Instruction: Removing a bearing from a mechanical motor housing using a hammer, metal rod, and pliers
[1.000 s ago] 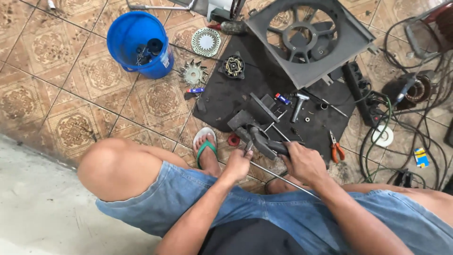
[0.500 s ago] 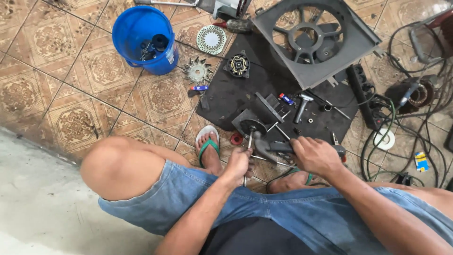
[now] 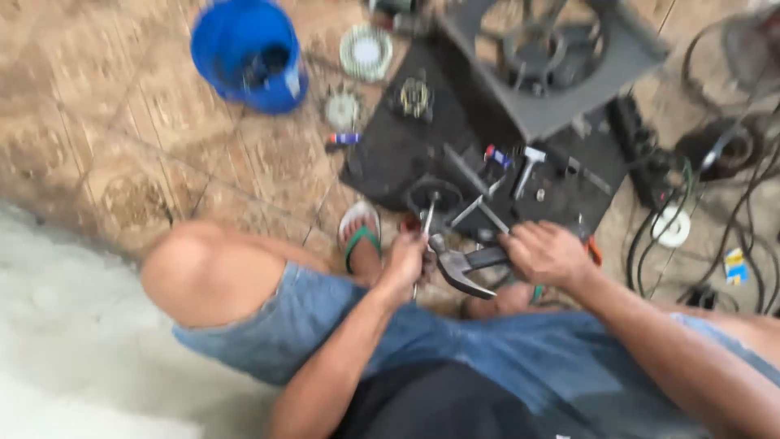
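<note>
The right hand (image 3: 546, 254) has its grip wrapped around the handle of a hammer (image 3: 463, 268), the dark head lying low and to the left, just beside the left hand (image 3: 406, 262). The left hand's grip is pinched on a thin metal rod (image 3: 426, 223) that stands nearly upright, its top close to a round black part (image 3: 435, 195) at the near edge of a black mat (image 3: 398, 150). Hammer head and rod are touching or very nearly so — the blur hides which.

The person sits low over a tiled floor (image 3: 106, 122), in blue shorts, with one bare knee (image 3: 207, 272) raised to the left. A foot in a green-strapped sandal (image 3: 360, 234) rests on the floor just left of the hands.

On the mat, beyond the hands, lie small metal pieces, a short silver tool (image 3: 526, 167) and a small coil part (image 3: 414, 96). A grey square fan frame (image 3: 552, 57) with a round opening lies tilted over the mat's far edge. A blue bucket (image 3: 244, 53) stands on the tiles well to the left, with a round white disc (image 3: 366, 50) and a small toothed disc (image 3: 342, 108) between it and the mat. To the right — well apart from the hands — black cables (image 3: 731, 203) tangle around a white ring (image 3: 673, 228).
</note>
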